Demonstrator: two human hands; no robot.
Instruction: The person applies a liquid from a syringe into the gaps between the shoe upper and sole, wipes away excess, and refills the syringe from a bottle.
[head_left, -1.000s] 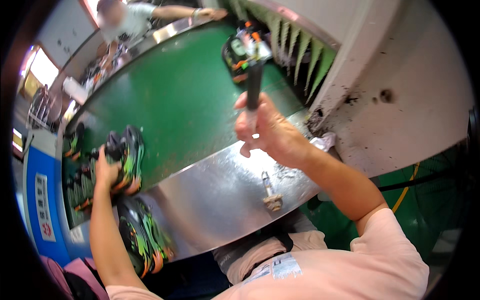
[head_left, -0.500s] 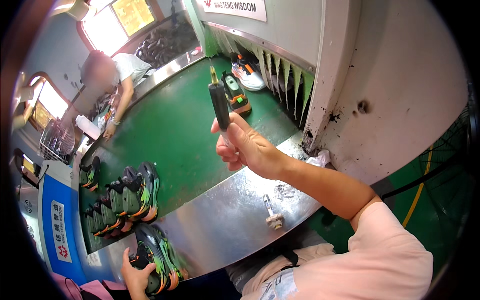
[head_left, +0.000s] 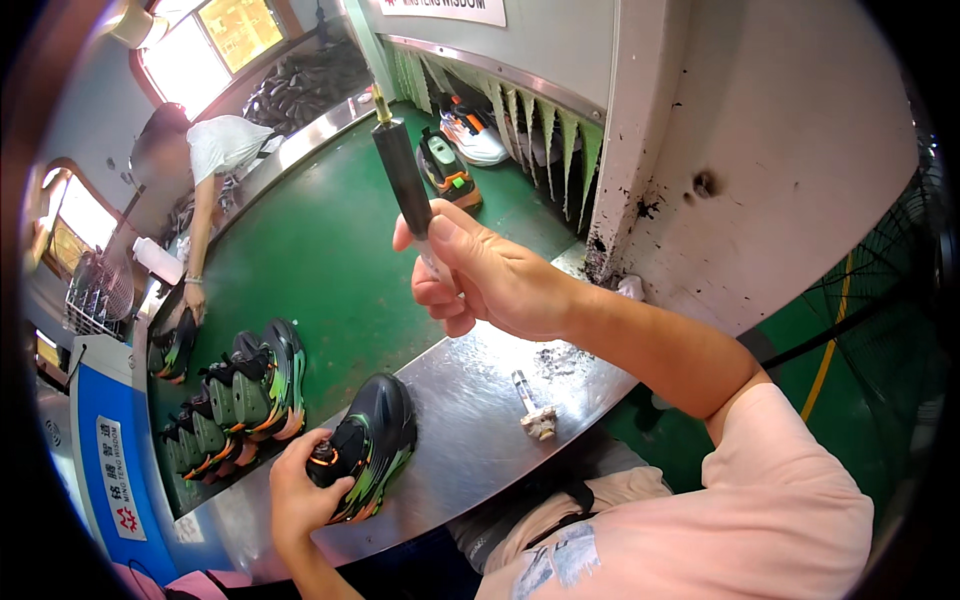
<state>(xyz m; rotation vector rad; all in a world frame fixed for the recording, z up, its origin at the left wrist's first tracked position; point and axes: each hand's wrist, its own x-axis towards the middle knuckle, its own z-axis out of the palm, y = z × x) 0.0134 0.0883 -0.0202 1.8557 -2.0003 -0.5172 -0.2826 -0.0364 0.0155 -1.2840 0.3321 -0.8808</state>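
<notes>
My right hand (head_left: 485, 268) is raised over the green belt, fingers closed round the lower end of a black syringe (head_left: 402, 175). The syringe stands nearly upright, its thin yellowish needle tip pointing up. At the lower left, my left hand (head_left: 303, 490) grips a black sneaker (head_left: 383, 420) with green and orange trim by its heel and collar. That sneaker is over the metal edge, toe pointing away from me. A clear tube with a dirty whitish knob (head_left: 540, 424) lies on the metal near my body.
Several matching sneakers (head_left: 252, 392) stand in a row on the green belt (head_left: 310, 255). Two other shoes (head_left: 448, 172) sit by a hanging strip curtain (head_left: 545, 115). Across the belt, a co-worker's hand (head_left: 194, 300) touches a dark sneaker (head_left: 174, 350). A white machine wall (head_left: 760, 170) rises right.
My left hand has brought the sneaker up and rightward, further onto the metal edge. My right hand still holds the syringe upright. The co-worker's hand has reached the far-left sneaker.
</notes>
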